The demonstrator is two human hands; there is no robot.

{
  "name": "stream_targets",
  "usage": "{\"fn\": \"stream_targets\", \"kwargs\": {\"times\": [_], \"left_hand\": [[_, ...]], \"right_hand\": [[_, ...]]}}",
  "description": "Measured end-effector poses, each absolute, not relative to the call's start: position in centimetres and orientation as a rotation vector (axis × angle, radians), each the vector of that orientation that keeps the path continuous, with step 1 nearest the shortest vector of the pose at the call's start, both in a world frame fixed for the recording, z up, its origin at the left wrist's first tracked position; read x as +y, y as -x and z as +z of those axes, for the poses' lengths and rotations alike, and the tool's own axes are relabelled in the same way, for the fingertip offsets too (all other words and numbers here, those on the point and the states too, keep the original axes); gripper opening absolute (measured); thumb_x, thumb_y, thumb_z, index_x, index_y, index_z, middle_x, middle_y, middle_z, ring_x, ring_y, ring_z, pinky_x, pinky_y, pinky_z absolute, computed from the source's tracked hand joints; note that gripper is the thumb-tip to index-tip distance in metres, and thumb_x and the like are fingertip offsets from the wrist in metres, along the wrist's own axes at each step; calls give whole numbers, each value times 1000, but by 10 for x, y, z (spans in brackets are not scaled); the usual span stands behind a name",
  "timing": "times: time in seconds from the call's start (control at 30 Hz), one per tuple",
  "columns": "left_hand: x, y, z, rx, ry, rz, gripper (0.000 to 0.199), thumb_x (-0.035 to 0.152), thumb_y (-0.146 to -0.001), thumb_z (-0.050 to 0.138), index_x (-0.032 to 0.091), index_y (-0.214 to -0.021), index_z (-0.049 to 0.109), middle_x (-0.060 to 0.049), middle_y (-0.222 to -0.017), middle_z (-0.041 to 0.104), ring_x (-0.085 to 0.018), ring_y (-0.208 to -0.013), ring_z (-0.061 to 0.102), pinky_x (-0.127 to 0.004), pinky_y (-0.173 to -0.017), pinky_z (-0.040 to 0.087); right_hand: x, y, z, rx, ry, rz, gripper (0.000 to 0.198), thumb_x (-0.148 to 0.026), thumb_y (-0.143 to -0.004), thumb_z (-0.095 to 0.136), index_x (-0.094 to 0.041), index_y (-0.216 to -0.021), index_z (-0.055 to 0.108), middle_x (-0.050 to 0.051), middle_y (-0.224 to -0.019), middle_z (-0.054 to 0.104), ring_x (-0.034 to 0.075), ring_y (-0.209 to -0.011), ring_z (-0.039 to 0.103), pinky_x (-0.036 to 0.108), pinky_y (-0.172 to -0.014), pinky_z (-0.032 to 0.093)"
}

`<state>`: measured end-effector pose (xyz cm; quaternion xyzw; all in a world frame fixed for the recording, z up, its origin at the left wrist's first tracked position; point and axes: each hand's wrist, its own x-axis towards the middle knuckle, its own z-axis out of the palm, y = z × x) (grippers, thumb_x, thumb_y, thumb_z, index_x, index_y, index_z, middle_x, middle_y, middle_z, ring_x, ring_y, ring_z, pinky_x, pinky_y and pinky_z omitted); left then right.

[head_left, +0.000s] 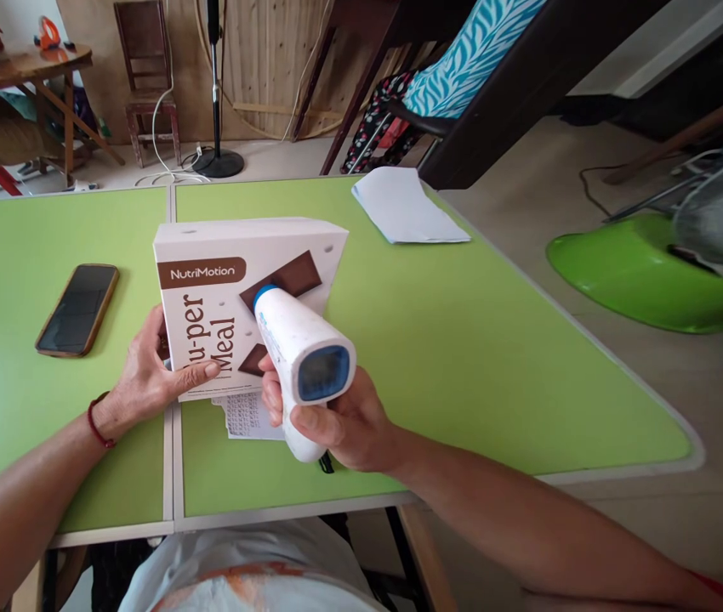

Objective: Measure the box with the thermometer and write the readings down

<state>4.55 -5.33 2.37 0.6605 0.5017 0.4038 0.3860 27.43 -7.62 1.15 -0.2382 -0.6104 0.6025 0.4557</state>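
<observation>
My left hand [161,361] grips the lower left edge of a white and brown NutriMotion box [199,319], its thumb across the front. The box stands upright on the green table [463,365]. In my right hand [349,425] is a white infrared thermometer [298,344] with a blue-rimmed display facing me. Its blue nose end points at the front of the box, over a printed chocolate bar; whether they touch I cannot tell. Part of a printed paper [247,416] shows below the box. A black pen-like thing [326,462] is mostly hidden under my right hand.
A phone [77,310] lies on the left of the table, and white sheets [406,204] lie at the far edge. Beyond are a person in patterned clothes [469,64], a wooden chair [145,81] and a black stand [216,161]. A green plastic chair [642,272] stands right.
</observation>
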Motion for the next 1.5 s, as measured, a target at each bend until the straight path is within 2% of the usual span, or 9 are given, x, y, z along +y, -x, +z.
{"fn": "stream_targets", "kwargs": {"times": [0.23,0.5,0.67,0.73,0.9,1.03,1.1,1.33,1.5], "left_hand": [[-53,-45,22,1286,-1621,1025,70,48,-62,83,18,-116,51,-13,-110,67,-33,-96,66,-48,-79,57],[-51,-41,26,1296,-1756,989,66,52,-67,79,18,-117,52,-13,-113,65,-33,-100,64,-53,-86,54],[-48,-35,30,1351,-1876,914,64,58,-69,75,17,-115,55,-13,-109,66,-34,-99,64,-47,-73,56],[-48,-34,29,1307,-1824,948,64,55,-70,76,17,-116,55,-13,-112,66,-34,-101,64,-46,-75,57],[-41,-30,27,1200,-1697,1242,57,43,-74,78,19,-119,54,-10,-118,66,-29,-107,64,-48,-93,53],[-23,-15,23,1196,-1619,1487,58,37,-70,82,18,-118,55,-8,-116,67,-26,-104,64,-44,-94,54],[-15,-8,18,1213,-1618,1529,63,34,-67,85,17,-119,55,-8,-116,67,-27,-105,63,-46,-95,52],[-9,-9,8,1098,-1697,1484,61,32,-67,86,17,-116,54,-9,-118,64,-24,-107,61,-40,-94,52],[-6,-11,5,1010,-1816,1486,48,32,-73,81,18,-111,55,-9,-120,63,-23,-110,60,-39,-96,51]], "right_hand": [[-78,-273,11,-1490,590,1501,24,-40,-80,68,-21,-88,56,0,-71,52,13,-62,50,30,-55,46],[-78,-274,14,-1538,632,1440,23,-40,-82,66,-21,-87,56,0,-71,53,14,-62,51,31,-54,46],[-78,-272,14,-1550,623,1414,21,-39,-83,65,-20,-90,57,0,-73,55,14,-64,53,31,-57,48],[-77,-272,15,-1569,608,1397,24,-39,-82,66,-20,-93,58,1,-74,57,14,-64,54,31,-55,48],[-51,-294,24,-1627,665,1019,27,-45,-80,68,-20,-86,59,3,-76,63,17,-67,59,34,-59,53],[-14,-338,30,-1936,1130,681,39,-42,-80,68,-22,-112,61,9,-106,68,25,-97,64,45,-86,54],[2,-357,25,-2122,1300,577,46,-40,-79,67,-22,-121,60,11,-113,66,29,-104,62,49,-92,51],[17,-369,5,-2452,1634,422,46,-32,-83,57,-22,-128,59,12,-104,65,31,-97,63,49,-87,52],[-11,-351,30,-2436,1693,161,46,-20,-84,52,-15,-130,56,19,-121,61,35,-111,59,50,-93,50]]}}
